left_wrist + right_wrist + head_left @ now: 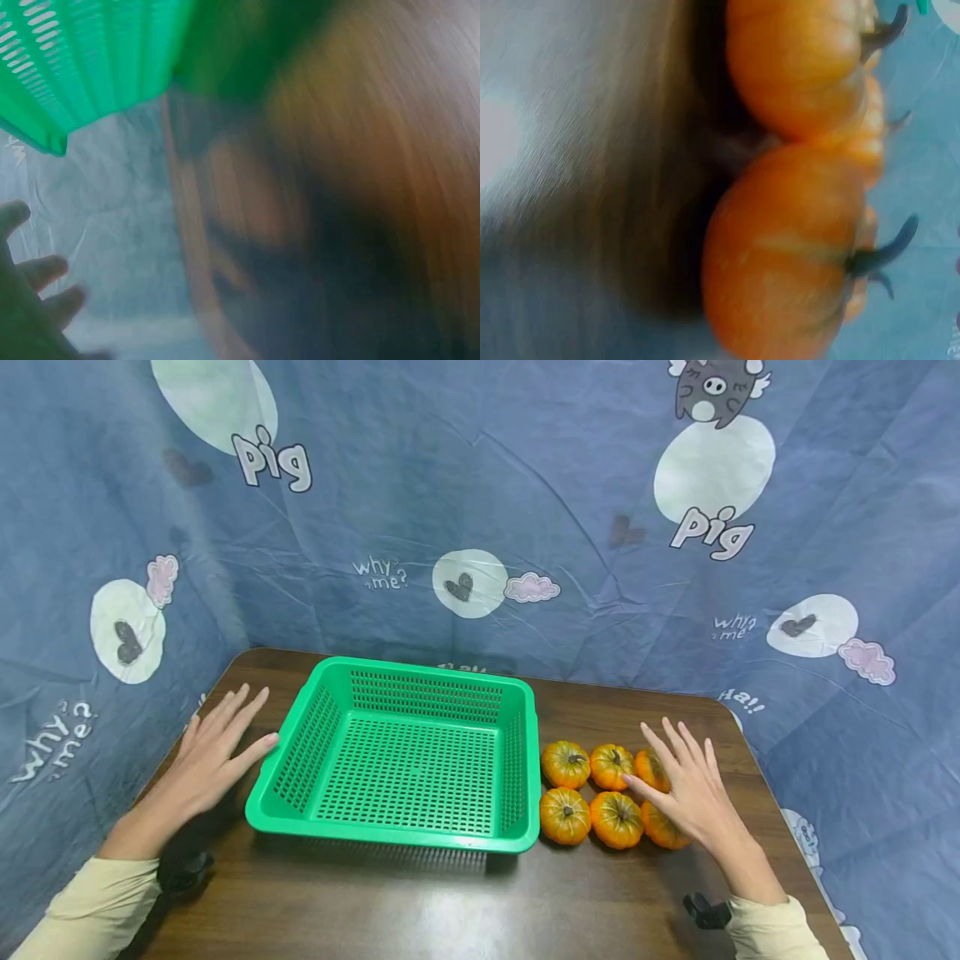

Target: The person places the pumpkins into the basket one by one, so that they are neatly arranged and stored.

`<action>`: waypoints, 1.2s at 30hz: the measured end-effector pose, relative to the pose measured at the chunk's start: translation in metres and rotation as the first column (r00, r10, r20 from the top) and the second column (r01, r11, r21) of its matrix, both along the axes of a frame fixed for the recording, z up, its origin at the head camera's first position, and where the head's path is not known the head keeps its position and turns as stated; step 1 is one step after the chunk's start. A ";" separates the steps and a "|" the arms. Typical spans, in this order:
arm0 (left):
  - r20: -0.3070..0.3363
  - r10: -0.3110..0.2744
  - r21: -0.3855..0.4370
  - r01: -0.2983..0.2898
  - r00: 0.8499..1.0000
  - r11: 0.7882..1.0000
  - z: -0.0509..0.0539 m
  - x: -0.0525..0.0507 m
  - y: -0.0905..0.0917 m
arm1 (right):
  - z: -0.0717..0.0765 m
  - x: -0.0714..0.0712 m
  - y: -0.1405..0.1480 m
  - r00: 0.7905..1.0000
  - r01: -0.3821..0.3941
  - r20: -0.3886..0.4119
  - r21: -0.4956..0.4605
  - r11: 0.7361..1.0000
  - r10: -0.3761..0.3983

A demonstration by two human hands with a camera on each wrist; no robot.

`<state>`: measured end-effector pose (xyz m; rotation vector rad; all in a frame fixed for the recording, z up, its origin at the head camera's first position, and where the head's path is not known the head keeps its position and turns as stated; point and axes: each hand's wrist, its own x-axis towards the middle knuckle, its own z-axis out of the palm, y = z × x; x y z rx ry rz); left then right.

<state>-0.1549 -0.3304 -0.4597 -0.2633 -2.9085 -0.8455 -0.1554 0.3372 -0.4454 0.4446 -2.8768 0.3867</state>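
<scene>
A green plastic basket with slotted walls stands on the brown table, its inside bare. To its right, several small orange pumpkins sit in two rows. My left hand is spread beside the basket's left side, the thumb near the rim; whether it touches cannot be told. In the left wrist view its fingers show at the lower left, below the basket wall. My right hand is spread over the rightmost pumpkins, partly hiding them, and holds nothing. The right wrist view shows pumpkins with dark stems close up.
The wooden table has rounded far corners. A blue cloth printed with pigs and hearts hangs behind and at both sides. Dark straps sit by the wrists.
</scene>
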 end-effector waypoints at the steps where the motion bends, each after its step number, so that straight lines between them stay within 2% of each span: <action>1: 0.018 -0.008 0.059 0.007 1.000 0.998 0.000 -0.001 0.001 | 0.001 -0.002 -0.002 1.000 -0.014 0.012 -0.014 1.000 0.014; 4: 0.070 -0.021 0.215 0.005 0.997 0.977 0.000 -0.007 0.007 | 0.004 -0.006 -0.011 0.997 -0.056 0.059 -0.059 0.997 0.059; 6: 0.107 -0.003 0.295 -0.029 0.994 0.955 0.000 -0.011 0.012 | 0.006 -0.009 -0.017 0.992 -0.078 0.089 -0.088 0.993 0.086; 8: 0.136 0.025 0.377 -0.075 0.990 0.923 0.001 -0.015 0.017 | 0.008 -0.013 -0.026 0.986 -0.100 0.123 -0.114 0.988 0.114; 10: 0.170 0.047 0.466 -0.122 0.984 0.876 0.002 -0.019 0.022 | 0.009 -0.016 -0.033 0.980 -0.112 0.150 -0.132 0.985 0.131; 12: 0.194 0.047 0.553 -0.149 0.980 0.820 0.001 -0.023 0.027 | 0.008 -0.019 -0.040 0.975 -0.122 0.169 -0.143 0.982 0.146; 15: 0.230 0.000 0.670 -0.158 0.973 0.726 -0.001 -0.029 0.033 | 0.007 -0.022 -0.049 0.969 -0.139 0.187 -0.140 0.980 0.163; 18: 0.277 -0.069 0.780 -0.182 0.958 0.599 -0.004 -0.029 0.034 | 0.004 -0.026 -0.058 0.962 -0.160 0.200 -0.135 0.978 0.185; 21: 0.309 -0.116 0.852 -0.221 0.944 0.474 -0.008 -0.026 0.032 | 0.001 -0.030 -0.068 0.954 -0.192 0.207 -0.126 0.973 0.215; 22: 0.314 -0.136 0.869 -0.227 0.940 0.440 -0.010 -0.027 0.033 | 0.000 -0.030 -0.069 0.953 -0.197 0.208 -0.127 0.972 0.220; 24: 0.310 -0.166 0.892 -0.226 0.936 0.390 -0.012 -0.028 0.034 | -0.001 -0.031 -0.071 0.950 -0.210 0.208 -0.126 0.970 0.233; 26: 0.300 -0.193 0.908 -0.218 0.934 0.359 -0.014 -0.028 0.034 | -0.003 -0.031 -0.073 0.949 -0.215 0.208 -0.126 0.968 0.238; 29: 0.280 -0.221 0.923 -0.198 0.934 0.331 -0.015 -0.027 0.032 | -0.005 -0.033 -0.077 0.948 -0.224 0.206 -0.117 0.967 0.245; 36: 0.251 -0.253 0.932 -0.164 0.934 0.322 -0.017 -0.029 0.028 | -0.012 -0.040 -0.080 0.960 -0.226 0.160 -0.041 0.973 0.230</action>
